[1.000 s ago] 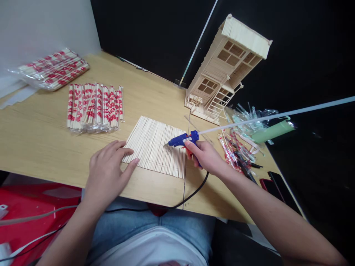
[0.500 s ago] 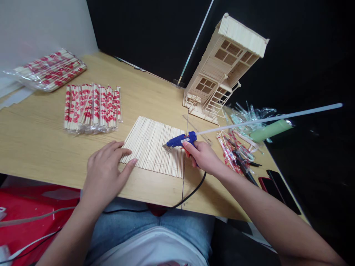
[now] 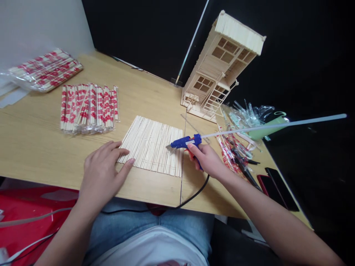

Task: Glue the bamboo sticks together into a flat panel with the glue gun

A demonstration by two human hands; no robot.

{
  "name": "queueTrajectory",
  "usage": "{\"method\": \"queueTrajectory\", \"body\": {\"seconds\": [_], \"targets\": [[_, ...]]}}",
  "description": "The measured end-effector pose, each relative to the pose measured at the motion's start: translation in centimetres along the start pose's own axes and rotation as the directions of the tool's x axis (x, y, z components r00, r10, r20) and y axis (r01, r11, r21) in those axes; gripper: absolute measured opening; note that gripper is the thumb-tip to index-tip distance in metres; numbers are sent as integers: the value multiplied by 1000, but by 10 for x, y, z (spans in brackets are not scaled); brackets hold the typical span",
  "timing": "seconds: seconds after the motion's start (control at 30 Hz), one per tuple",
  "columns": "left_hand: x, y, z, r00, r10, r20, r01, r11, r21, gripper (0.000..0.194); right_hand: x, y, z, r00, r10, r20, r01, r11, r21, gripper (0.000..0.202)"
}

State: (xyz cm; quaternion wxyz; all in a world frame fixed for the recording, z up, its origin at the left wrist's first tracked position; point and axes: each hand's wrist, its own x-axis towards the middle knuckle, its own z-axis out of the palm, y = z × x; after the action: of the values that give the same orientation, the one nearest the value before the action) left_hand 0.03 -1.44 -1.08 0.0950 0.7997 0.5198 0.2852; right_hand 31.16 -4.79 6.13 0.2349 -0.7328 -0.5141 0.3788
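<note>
My right hand (image 3: 206,159) is wrapped around the handle of a blue hot glue gun (image 3: 184,142). A long whitish glue stick (image 3: 266,127) sticks out of the gun's back end. The metal nozzle is over the right part of a flat panel of pale wooden sticks (image 3: 149,146) laid side by side; whether it touches them I cannot tell. At the panel's left edge lies my left hand (image 3: 105,170), fingers spread, with the fingertips and thumb at the sticks. A black cord runs from the gun down across the table edge.
A wooden stick model house (image 3: 219,70) stands at the back. Paper-wrapped chopsticks (image 3: 88,107) lie at left, near a bagged bundle (image 3: 47,70). On the right are plastic wrappers (image 3: 249,114), a green cylinder (image 3: 267,129) and two phones (image 3: 281,190). A thin ruler (image 3: 195,127) lies behind the glue gun.
The glue gun in my right hand has moved slightly right across the stick panel. My left hand stays at the panel's left edge. The whole view has shifted a little.
</note>
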Motion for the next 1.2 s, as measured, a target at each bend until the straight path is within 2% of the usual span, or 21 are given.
{"method": "queueTrajectory", "body": {"seconds": [0.23,0.87,1.03,1.2], "targets": [[0,-1,0,1000,1,0,-1,1000,-3,33,1,-1,-1,1000,-16,20,16,999,38,50],[1,0,0,1000,6,2,-6,1000,4,34,-5,1,-8,998,6,-67,-14,992,-123,52],[1,0,0,1000,-2,5,2,1000,11,34,-10,5,-14,998,30,-51,-32,998,-45,52],[2,-1,1,1000,-6,15,6,1000,12,37,-11,4,-14,1000,-12,-20,13,999,33,54]]}}
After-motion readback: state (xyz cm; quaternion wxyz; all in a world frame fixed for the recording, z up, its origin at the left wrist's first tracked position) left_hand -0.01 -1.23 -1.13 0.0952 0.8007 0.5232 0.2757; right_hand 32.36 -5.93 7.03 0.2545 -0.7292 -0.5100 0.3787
